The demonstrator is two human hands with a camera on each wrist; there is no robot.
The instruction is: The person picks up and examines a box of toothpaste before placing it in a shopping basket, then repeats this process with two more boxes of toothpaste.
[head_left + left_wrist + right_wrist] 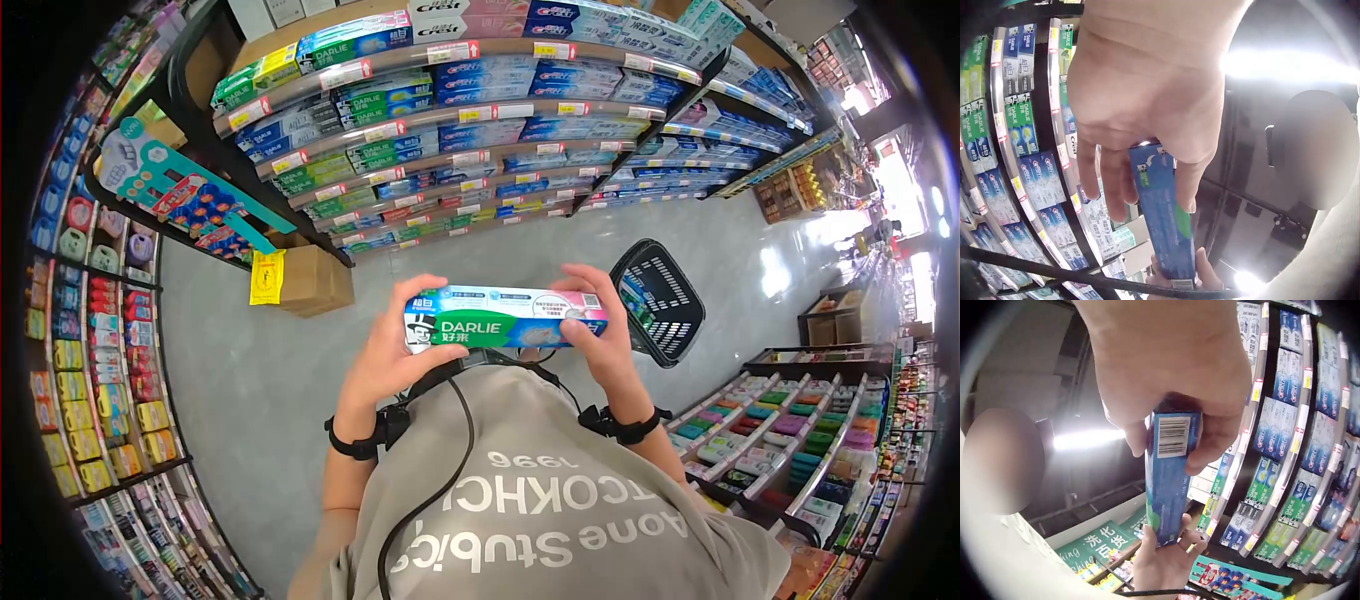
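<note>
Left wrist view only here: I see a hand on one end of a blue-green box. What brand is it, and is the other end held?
Observer: The box reads DARLIE on its front; the head view shows it.
Operator: Other end?
Observer: The right hand grips it; the left hand grips the DARLIE end, and the box lies level between them.
Operator: Barcode anywhere?
Observer: Yes, on the end flap under the right fingers, plain in the right wrist view.
Operator: Anything on the floor nearby?
Observer: A black basket stands just beyond the right hand.
</note>
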